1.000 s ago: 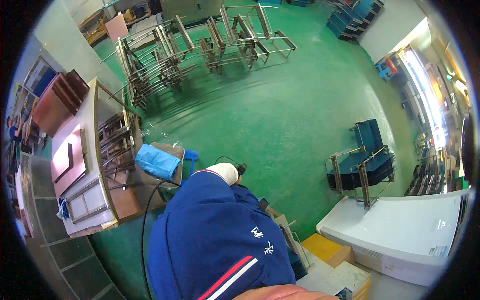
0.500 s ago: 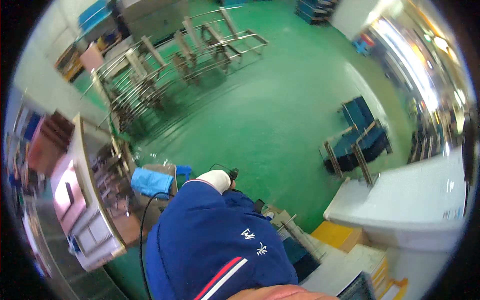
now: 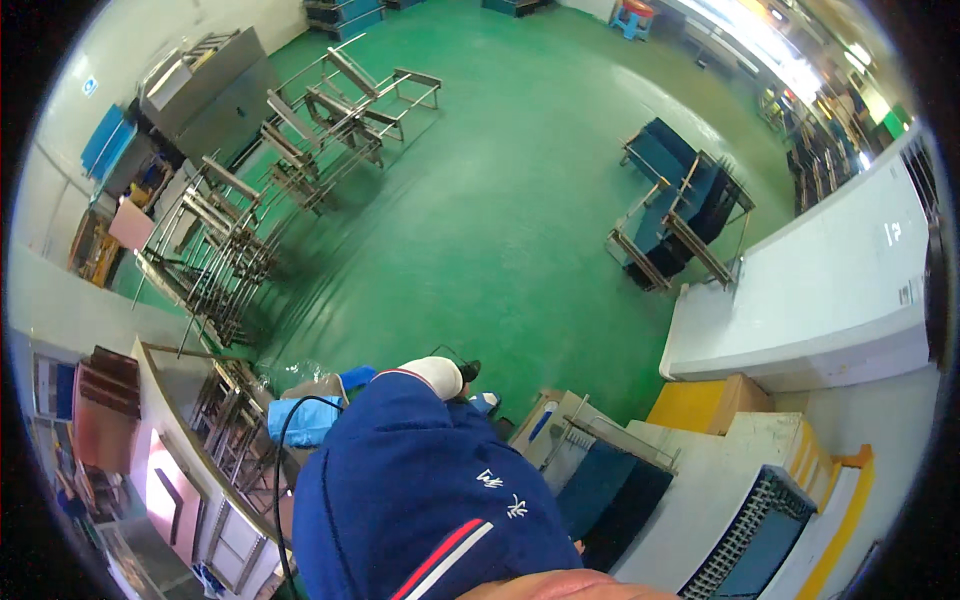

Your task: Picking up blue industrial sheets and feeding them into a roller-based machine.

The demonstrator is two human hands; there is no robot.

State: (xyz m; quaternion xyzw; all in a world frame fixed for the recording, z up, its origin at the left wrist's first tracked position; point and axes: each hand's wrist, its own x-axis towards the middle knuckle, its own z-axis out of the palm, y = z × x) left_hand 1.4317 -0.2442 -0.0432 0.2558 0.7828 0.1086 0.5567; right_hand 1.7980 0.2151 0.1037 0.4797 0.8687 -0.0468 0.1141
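A blue jacket sleeve (image 3: 420, 480) rises from the lower edge and ends in my left hand (image 3: 432, 376), which wears a white glove. The hand is bunched, right beside a small dark object (image 3: 468, 371); whether it grips that object is hidden. A black cable (image 3: 283, 450) loops down along the sleeve's left side. Just left of the hand lie a light blue bundle (image 3: 300, 420) and a brown cardboard box (image 3: 312, 387). My right hand is out of the picture.
Bare metal frame racks (image 3: 340, 100) and more of them (image 3: 210, 250) stand on the green floor at upper left, by a grey cabinet (image 3: 205, 85). A cart with blue panels (image 3: 680, 200) and a long white housing (image 3: 820, 290) are right. A yellow box (image 3: 705, 405) and dark crate (image 3: 765, 530) sit lower right.
The view has swung and tilted: the racks slid toward the upper left and the white housing grew at the right. The gloved hand stays at the same spot by the dark object.
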